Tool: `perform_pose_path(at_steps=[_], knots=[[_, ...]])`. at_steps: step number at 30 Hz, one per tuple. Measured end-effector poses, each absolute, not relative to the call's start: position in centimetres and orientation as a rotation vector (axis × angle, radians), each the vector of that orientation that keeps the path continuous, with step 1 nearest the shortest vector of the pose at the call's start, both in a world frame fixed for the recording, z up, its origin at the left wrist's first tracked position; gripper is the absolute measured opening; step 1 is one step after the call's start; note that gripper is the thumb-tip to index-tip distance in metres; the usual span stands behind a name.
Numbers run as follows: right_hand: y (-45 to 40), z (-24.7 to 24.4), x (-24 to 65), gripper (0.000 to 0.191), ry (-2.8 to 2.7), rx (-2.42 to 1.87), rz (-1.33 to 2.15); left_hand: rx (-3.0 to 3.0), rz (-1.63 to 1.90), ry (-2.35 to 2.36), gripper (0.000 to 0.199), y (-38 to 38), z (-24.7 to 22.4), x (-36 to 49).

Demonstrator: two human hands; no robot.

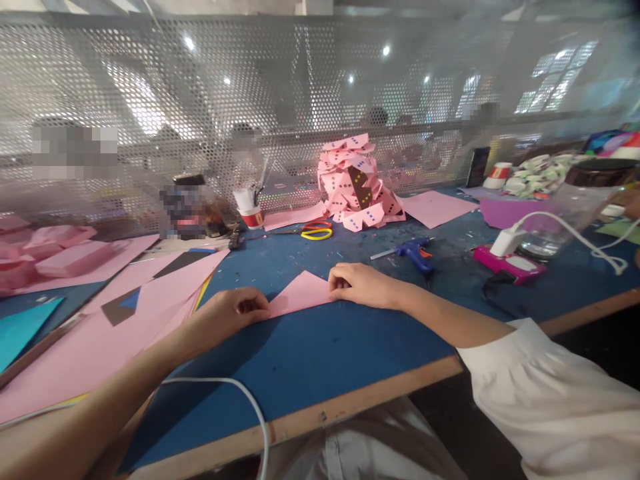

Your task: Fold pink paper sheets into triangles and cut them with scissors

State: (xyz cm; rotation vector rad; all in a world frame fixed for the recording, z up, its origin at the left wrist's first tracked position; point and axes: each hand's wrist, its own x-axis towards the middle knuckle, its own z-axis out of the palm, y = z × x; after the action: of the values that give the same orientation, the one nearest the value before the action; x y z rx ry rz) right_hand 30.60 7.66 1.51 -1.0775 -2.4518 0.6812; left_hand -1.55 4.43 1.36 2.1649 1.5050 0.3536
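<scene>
A folded pink paper triangle (301, 293) lies on the blue table top, its point facing away from me. My left hand (244, 308) pinches its left corner between thumb and fingers. At the right corner, my right hand (346, 283) is closed on the paper, fingers curled. Beyond the paper, a pile of folded pink paper pieces (345, 177) with dotted marks stands near the perforated screen. Scissors (317, 231) with red and yellow handles lie in front of that pile. A blue glue gun (415, 253) rests to the right of my right hand.
Large pink sheets (95, 347) cover the left side. A magenta power strip (510, 265) with a white plug and a clear jar (547, 227) stand at right. A white cable (250, 397) crosses the wooden front edge. A perforated metal screen (280, 100) rises behind.
</scene>
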Motion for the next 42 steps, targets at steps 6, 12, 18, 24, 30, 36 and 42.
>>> perform_pose_path(at_steps=[6, 12, 18, 24, 30, 36, 42], knots=[[7.3, 1.7, 30.6, 0.006, -2.484, -1.022, 0.661, 2.335, 0.432, 1.355, 0.023, 4.0, 1.5, -0.9], [7.0, 1.7, 30.7, 0.02, -2.611, -0.836, 0.404, 2.639, 0.511, 1.248, 0.029, 2.8, 1.4, -0.2], [6.2, 1.7, 30.5, 0.017, -2.653, -0.797, 0.194, 2.813, 0.503, 1.217, 0.028, 1.8, 1.4, 0.5], [5.7, 1.2, 29.9, 0.02, -2.653, -0.728, 0.188, 2.974, 0.536, 1.187, 0.028, 1.6, 1.3, 1.1], [5.3, 0.9, 28.9, 0.02, -2.676, -0.649, 0.202, 2.999, 0.533, 1.088, 0.031, 1.6, 0.8, 1.4], [5.3, 0.3, 28.4, 0.02, -2.661, -0.605, 0.122, 2.992, 0.515, 1.049, 0.036, 1.7, 0.8, 1.7], [5.4, 0.2, 28.3, 0.022, -2.694, -0.543, -0.003, 3.098, 0.524, 0.984, 0.039, 1.6, 0.9, 2.1]])
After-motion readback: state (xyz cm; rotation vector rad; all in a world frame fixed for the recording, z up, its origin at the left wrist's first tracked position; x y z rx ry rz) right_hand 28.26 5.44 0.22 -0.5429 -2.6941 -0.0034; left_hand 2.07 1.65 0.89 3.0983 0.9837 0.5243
